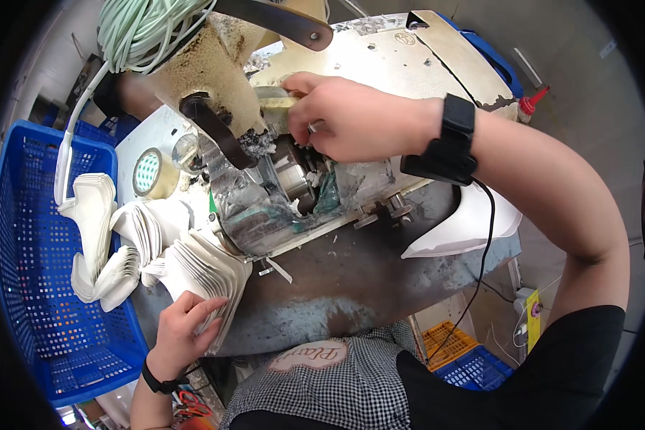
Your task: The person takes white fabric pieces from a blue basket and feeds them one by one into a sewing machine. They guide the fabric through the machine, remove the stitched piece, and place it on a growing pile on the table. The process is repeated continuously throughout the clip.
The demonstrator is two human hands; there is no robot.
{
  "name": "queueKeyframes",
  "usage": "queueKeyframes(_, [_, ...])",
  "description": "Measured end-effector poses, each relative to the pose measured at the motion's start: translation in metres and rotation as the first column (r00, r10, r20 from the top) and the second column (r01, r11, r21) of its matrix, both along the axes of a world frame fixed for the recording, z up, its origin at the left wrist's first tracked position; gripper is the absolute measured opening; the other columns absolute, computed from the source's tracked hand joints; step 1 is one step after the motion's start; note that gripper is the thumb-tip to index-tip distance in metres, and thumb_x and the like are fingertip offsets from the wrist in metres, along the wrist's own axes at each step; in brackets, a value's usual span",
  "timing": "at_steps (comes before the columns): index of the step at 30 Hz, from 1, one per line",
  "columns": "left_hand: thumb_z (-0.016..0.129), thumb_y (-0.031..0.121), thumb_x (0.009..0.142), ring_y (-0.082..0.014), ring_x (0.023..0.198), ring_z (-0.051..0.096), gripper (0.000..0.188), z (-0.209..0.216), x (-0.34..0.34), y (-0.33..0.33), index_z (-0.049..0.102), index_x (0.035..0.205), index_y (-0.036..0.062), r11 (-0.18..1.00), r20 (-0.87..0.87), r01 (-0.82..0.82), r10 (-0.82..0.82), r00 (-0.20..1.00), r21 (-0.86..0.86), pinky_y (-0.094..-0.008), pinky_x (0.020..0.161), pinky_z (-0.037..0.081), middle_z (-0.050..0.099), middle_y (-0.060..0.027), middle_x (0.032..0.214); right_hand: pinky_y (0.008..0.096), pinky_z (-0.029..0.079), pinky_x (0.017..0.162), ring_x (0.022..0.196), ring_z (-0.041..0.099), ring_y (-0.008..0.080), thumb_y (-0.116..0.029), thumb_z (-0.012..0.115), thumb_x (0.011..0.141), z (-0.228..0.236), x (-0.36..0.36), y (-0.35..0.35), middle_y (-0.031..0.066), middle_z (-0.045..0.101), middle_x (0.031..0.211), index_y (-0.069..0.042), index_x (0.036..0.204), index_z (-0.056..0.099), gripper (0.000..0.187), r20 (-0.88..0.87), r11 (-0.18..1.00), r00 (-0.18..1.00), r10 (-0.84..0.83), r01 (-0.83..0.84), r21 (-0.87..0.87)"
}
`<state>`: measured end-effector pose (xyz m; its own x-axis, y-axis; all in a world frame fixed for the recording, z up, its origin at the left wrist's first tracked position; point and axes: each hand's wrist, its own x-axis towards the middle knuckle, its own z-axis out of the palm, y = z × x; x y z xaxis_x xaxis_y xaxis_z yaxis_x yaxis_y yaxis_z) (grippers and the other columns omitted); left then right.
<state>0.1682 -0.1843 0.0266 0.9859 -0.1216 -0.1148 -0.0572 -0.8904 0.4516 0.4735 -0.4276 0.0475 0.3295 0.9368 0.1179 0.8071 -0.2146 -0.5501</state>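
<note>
My left hand (183,331) is at the near edge of a fanned stack of thin white cut pieces (206,269). Its thumb and index finger are apart and touch or nearly touch the stack's edge. My right hand (355,118) reaches over the machine (240,204), its fingers curled around the end of a pale yellowish, translucent part (276,104). Whether that part is loose or belongs to the machine I cannot tell. Just below the right hand is a shiny metal roller (294,175) with whitish scraps stuck around it.
A blue basket (54,383) stands at the left, beside more white stacks (93,208). A tape roll (155,173) lies behind them. One white piece (459,233) rests at the table's right. A thin black cable (492,222) hangs from my right wrist. A red-capped bottle (529,106) stands far right.
</note>
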Motion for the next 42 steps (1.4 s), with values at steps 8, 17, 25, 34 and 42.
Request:
queueKeyframes(8, [0.073, 0.001, 0.066, -0.0167, 0.060, 0.054, 0.041, -0.002, 0.002, 0.001, 0.068, 0.106, 0.0094, 1.000, -0.022, -0.002, 0.002, 1.000, 0.003, -0.0287, 0.055, 0.045, 0.053, -0.0061, 0.076, 0.0379, 0.048, 0.082, 0.094, 0.058, 0.0316, -0.016, 0.067, 0.074, -0.002, -0.013, 0.004, 0.0173, 0.055, 0.105, 0.000, 0.097, 0.066, 0.027, -0.186, 0.982, 0.968, -0.166, 0.179, 0.059])
queueKeyframes(17, [0.073, 0.001, 0.066, -0.0161, 0.060, 0.053, 0.041, -0.001, 0.003, 0.001, 0.068, 0.106, 0.0097, 1.000, -0.033, -0.012, 0.012, 0.999, -0.002, -0.0280, 0.055, 0.044, 0.053, -0.0058, 0.076, 0.0405, 0.042, 0.094, 0.107, 0.049, 0.0352, -0.019, 0.070, 0.075, -0.022, -0.025, 0.032, 0.0191, 0.054, 0.106, 0.000, 0.100, 0.069, 0.031, -0.028, 0.922, 0.928, -0.372, 0.373, 0.104])
queueKeyframes(25, [0.073, 0.004, 0.066, -0.0207, 0.060, 0.055, 0.042, -0.004, 0.001, 0.002, 0.069, 0.106, 0.0139, 1.000, 0.006, -0.016, 0.016, 1.000, -0.007, -0.0320, 0.054, 0.046, 0.054, -0.0056, 0.074, 0.0455, 0.039, 0.094, 0.103, 0.050, 0.0324, -0.009, 0.066, 0.071, -0.017, -0.040, -0.016, 0.0128, 0.056, 0.107, -0.008, 0.074, 0.068, 0.003, 0.394, 0.964, 0.883, -0.254, 0.196, 0.182])
queueKeyframes(34, [0.071, 0.005, 0.068, -0.0216, 0.062, 0.057, 0.041, -0.002, -0.003, 0.004, 0.068, 0.108, 0.0149, 1.000, 0.013, 0.011, -0.011, 1.000, 0.005, -0.0334, 0.055, 0.048, 0.054, -0.0056, 0.075, 0.0403, 0.036, 0.098, 0.096, 0.049, 0.0255, -0.012, 0.063, 0.067, -0.007, -0.072, -0.022, 0.0088, 0.050, 0.093, -0.003, 0.076, 0.061, 0.014, 0.706, 0.992, 0.698, -0.122, 0.101, 0.072])
queueKeyframes(42, [0.070, 0.004, 0.067, -0.0214, 0.063, 0.058, 0.042, -0.004, -0.005, 0.007, 0.068, 0.108, 0.0152, 0.999, 0.088, 0.037, -0.040, 0.995, 0.027, -0.0337, 0.056, 0.049, 0.054, -0.0056, 0.076, 0.0377, 0.038, 0.092, 0.085, 0.051, 0.0213, -0.011, 0.060, 0.070, -0.021, -0.086, -0.006, 0.0051, 0.048, 0.080, -0.008, 0.078, 0.053, 0.012, 0.599, 0.992, 0.800, -0.046, -0.032, 0.119])
